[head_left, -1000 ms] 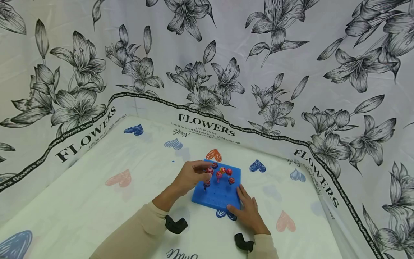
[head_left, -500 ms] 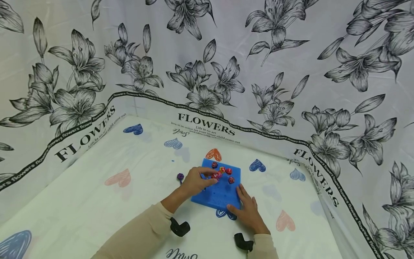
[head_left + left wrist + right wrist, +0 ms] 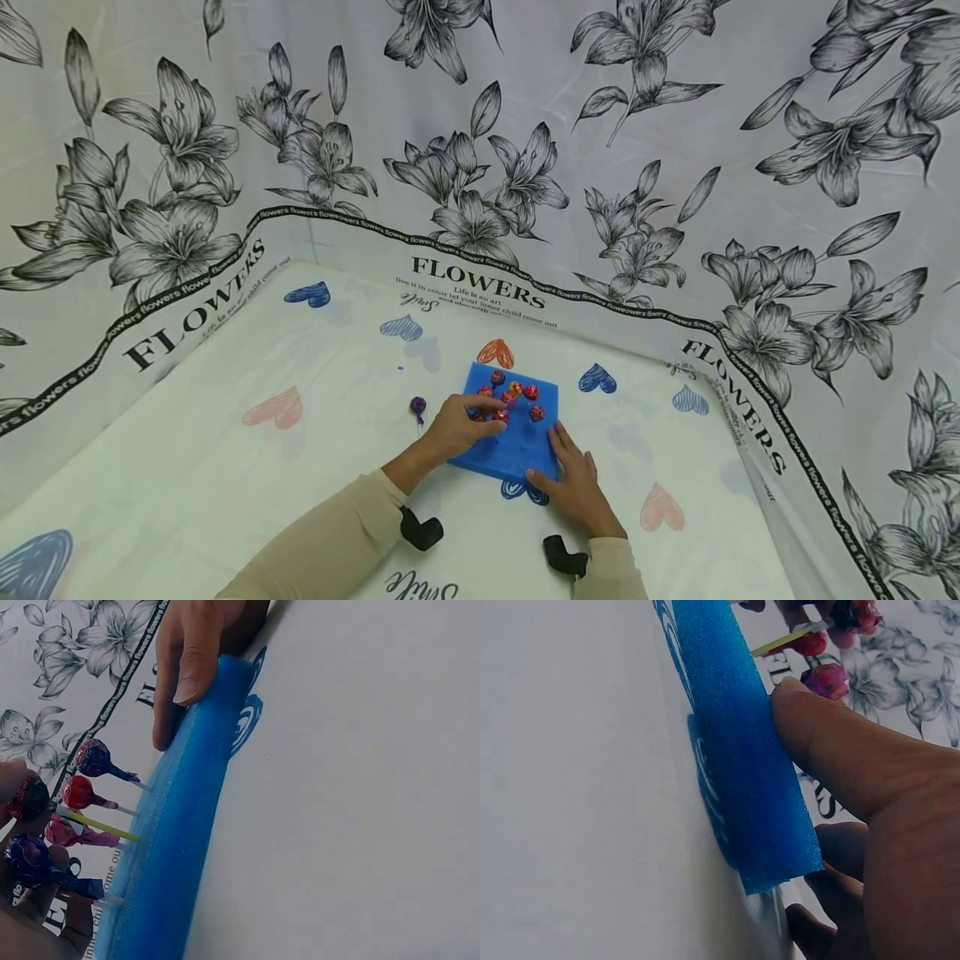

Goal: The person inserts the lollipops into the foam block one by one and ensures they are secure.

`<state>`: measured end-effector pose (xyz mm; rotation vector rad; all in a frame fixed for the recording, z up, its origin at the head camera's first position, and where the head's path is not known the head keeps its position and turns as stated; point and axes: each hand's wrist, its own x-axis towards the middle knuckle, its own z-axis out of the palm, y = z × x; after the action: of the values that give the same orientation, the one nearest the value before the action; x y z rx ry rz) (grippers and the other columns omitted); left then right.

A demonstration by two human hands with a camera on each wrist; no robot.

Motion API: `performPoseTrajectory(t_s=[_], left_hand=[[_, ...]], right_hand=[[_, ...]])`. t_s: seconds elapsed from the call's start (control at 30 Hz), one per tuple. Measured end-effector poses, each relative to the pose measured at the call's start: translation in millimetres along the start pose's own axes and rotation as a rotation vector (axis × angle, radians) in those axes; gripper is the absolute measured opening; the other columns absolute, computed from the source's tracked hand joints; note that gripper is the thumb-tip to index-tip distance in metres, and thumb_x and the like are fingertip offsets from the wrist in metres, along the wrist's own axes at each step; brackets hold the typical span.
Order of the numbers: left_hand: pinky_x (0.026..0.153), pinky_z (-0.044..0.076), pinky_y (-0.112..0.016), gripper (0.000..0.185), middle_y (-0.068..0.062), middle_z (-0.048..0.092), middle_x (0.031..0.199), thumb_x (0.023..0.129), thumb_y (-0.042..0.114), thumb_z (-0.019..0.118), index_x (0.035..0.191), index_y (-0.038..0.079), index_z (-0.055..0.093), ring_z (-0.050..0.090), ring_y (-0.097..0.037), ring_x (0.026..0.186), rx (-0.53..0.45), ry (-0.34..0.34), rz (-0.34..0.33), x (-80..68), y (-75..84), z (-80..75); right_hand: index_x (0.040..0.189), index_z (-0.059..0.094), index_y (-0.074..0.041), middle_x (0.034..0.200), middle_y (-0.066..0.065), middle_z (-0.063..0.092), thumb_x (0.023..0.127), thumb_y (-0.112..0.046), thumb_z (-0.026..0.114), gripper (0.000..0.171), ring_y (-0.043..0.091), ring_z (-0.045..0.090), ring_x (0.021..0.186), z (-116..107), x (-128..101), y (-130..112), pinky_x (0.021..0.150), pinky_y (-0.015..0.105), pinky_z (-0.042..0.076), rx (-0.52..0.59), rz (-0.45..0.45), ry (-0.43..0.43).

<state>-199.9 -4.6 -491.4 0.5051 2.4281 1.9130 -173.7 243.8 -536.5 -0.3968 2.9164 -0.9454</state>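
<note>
The left hand (image 3: pixel 457 425) reaches over the near-left part of the blue foam block (image 3: pixel 517 446), its fingertips pinching a wrapped lollipop (image 3: pixel 500 415) standing in the foam (the wrist view shows thumb and finger around the heads). More lollipops (image 3: pixel 530 392) stand just beyond its fingers. The right hand (image 3: pixel 573 483) rests with straight fingers against the block's near-right corner, thumb on the edge. A purple lollipop (image 3: pixel 417 406) lies on the cloth (image 3: pixel 225 467), just left of the left hand.
</note>
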Motion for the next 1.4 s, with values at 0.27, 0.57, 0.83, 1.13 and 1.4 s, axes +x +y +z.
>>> performPoseTrajectory(t_s=[0.27, 0.57, 0.83, 1.13, 1.4], left_hand=[[0.093, 0.047, -0.043, 0.031, -0.004, 0.065, 0.114, 0.087, 0.022, 0.074, 0.116, 0.011, 0.071, 0.058, -0.025, 0.11, -0.007, -0.008, -0.006, 1.7, -3.0, 0.1], [0.093, 0.047, -0.04, 0.034, -0.004, 0.065, 0.113, 0.087, 0.022, 0.074, 0.117, 0.007, 0.07, 0.058, -0.024, 0.108, -0.004, -0.025, -0.008, 0.4, -4.1, 1.4], [0.094, 0.046, -0.038, 0.033, -0.002, 0.065, 0.113, 0.087, 0.02, 0.074, 0.117, 0.006, 0.07, 0.058, -0.021, 0.109, -0.005, -0.054, -0.021, -0.6, -1.7, 3.4], [0.094, 0.046, -0.04, 0.033, 0.0, 0.065, 0.11, 0.086, 0.021, 0.075, 0.116, 0.008, 0.071, 0.056, -0.021, 0.109, 0.013, -0.065, -0.043, -0.9, -1.0, 0.7], [0.093, 0.047, -0.041, 0.032, 0.0, 0.065, 0.108, 0.086, 0.022, 0.075, 0.115, 0.008, 0.072, 0.055, -0.023, 0.109, 0.021, -0.069, -0.05, -2.5, 0.8, 0.1]], right_hand=[[0.151, 0.027, -0.005, 0.158, 0.013, 0.017, 0.084, -0.056, 0.066, 0.093, 0.04, 0.015, 0.141, -1.2, 1.8, -1.0, 0.108, 0.062, -0.002, -0.006, 0.001, 0.011], [0.151, 0.025, -0.004, 0.158, 0.013, 0.015, 0.085, -0.056, 0.064, 0.093, 0.04, 0.014, 0.141, -2.8, 2.5, -1.1, 0.107, 0.062, -0.004, -0.006, 0.001, -0.011], [0.152, 0.025, -0.004, 0.158, 0.013, 0.014, 0.086, -0.055, 0.064, 0.092, 0.04, 0.013, 0.142, -3.0, 1.9, -2.9, 0.107, 0.062, -0.004, -0.003, 0.01, -0.021], [0.151, 0.026, -0.004, 0.158, 0.012, 0.016, 0.085, -0.055, 0.065, 0.091, 0.04, 0.014, 0.142, -3.9, 0.9, -4.7, 0.108, 0.061, -0.004, 0.008, 0.009, -0.011], [0.151, 0.026, -0.004, 0.158, 0.012, 0.015, 0.085, -0.055, 0.065, 0.092, 0.04, 0.014, 0.142, -3.5, 1.5, -4.8, 0.108, 0.062, -0.004, -0.007, 0.02, -0.025]])
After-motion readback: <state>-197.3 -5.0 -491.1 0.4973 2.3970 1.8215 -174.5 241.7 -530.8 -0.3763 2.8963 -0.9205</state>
